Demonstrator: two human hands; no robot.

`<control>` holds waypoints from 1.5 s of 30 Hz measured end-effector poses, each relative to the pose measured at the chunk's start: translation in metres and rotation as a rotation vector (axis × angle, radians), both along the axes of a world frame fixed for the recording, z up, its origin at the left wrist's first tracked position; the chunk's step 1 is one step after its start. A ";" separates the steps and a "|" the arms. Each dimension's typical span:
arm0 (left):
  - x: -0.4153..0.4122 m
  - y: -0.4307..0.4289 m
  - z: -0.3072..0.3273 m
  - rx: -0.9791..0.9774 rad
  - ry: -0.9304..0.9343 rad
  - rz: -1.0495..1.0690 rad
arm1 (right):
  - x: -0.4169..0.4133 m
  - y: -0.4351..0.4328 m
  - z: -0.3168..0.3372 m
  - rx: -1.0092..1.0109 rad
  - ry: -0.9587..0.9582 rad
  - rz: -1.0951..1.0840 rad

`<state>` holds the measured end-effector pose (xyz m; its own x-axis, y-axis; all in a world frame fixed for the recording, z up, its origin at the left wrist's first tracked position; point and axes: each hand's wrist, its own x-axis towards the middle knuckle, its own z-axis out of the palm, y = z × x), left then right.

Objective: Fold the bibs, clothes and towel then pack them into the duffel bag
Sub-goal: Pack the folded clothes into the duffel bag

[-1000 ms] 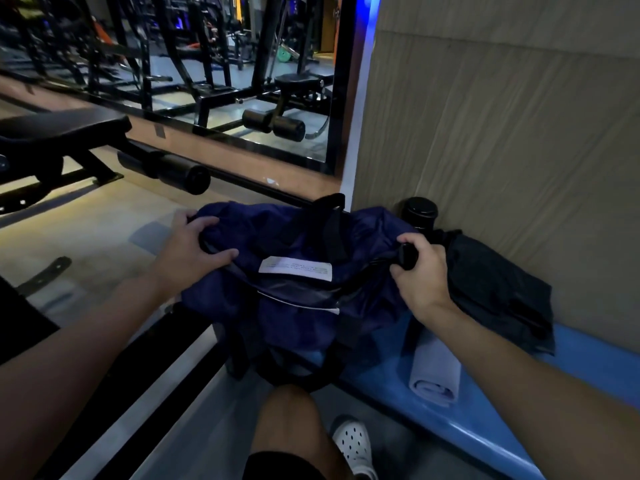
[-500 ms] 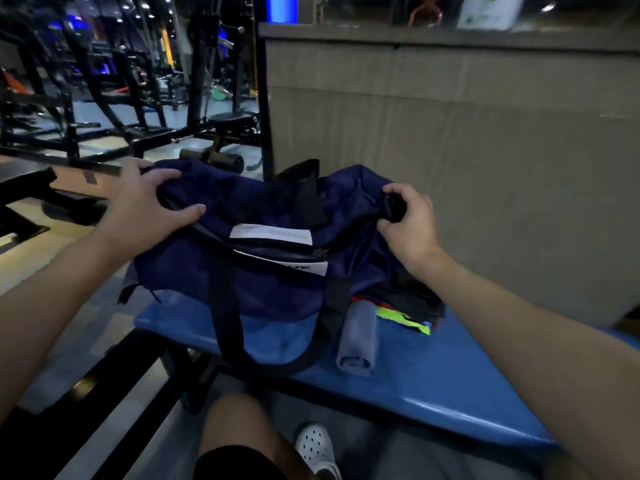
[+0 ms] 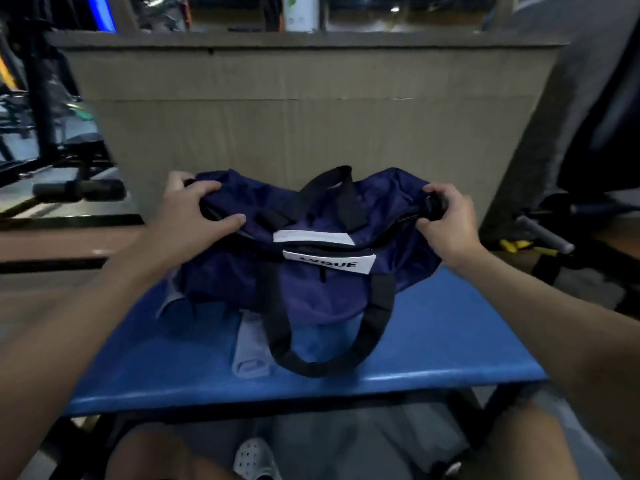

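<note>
Duffel bag point(image 3: 311, 244), navy and slumped, judged soft and light, is seen toward 12 o'clock on a blue bench point(image 3: 450, 341), gripped at its 9 o'clock end by the left hand point(image 3: 194, 216) and at its 3 o'clock black tab point(image 3: 435, 206) by the right hand point(image 3: 450, 223), both judged sound holds.

Dim gym; blue bench point(image 3: 450, 341), tan wall point(image 3: 311, 126)

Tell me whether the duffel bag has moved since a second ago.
Yes. The duffel bag has shifted right along the blue bench: it lay left of the folded towel, and now covers the towel's far end.
</note>
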<state>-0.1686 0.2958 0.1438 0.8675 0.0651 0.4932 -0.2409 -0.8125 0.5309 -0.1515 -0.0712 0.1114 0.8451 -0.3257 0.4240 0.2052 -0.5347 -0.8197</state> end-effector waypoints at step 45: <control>0.096 -0.186 -0.159 0.121 0.274 -0.282 | 0.014 -0.137 -0.138 -0.346 0.488 -0.182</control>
<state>-0.0722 0.1095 -0.0150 0.9432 -0.2384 0.2313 -0.3263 -0.7951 0.5112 -0.1376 -0.2081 -0.0265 0.9118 -0.3957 0.1098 -0.2689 -0.7774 -0.5687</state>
